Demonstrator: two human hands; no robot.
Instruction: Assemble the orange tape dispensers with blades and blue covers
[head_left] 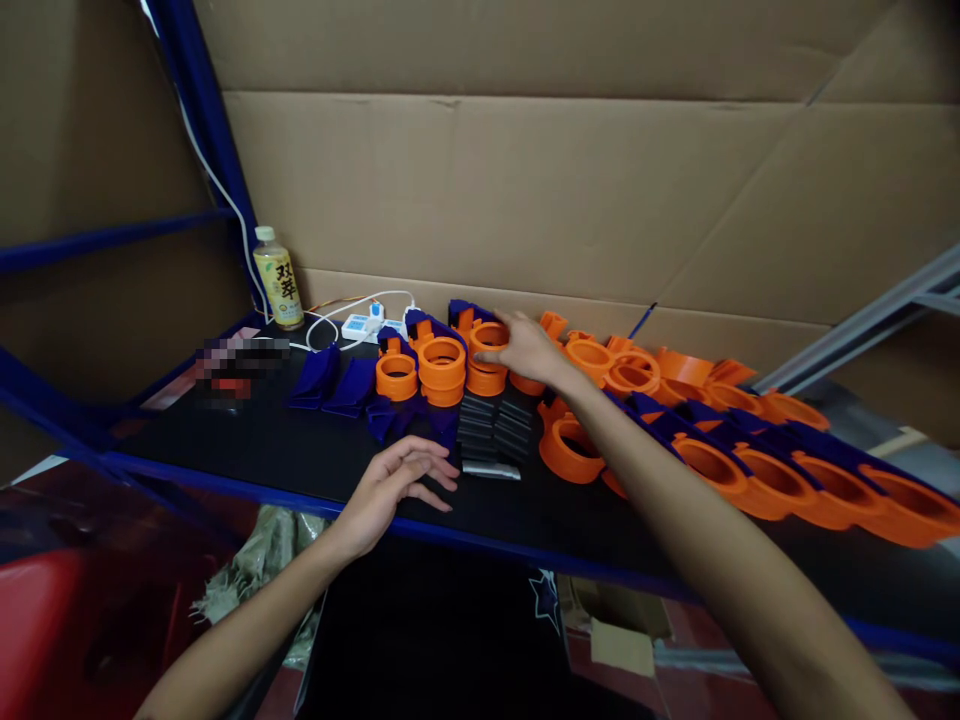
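The person's right hand reaches across the black-topped table to a stack of orange plastic rings, its fingers at the top ring's rim, while the left hand hangs loosely spread near the front edge, beside black strips and a silver strip. Rows of orange rings with blue parts run off to the right; leftward lie folded dark-blue pieces, with a white power strip and a yellow-labelled bottle behind, near the cardboard wall.

The head-worn camera looks forward and down, close over the left hand and right hand near mid-frame, facing a cardboard wall across the upper frame.
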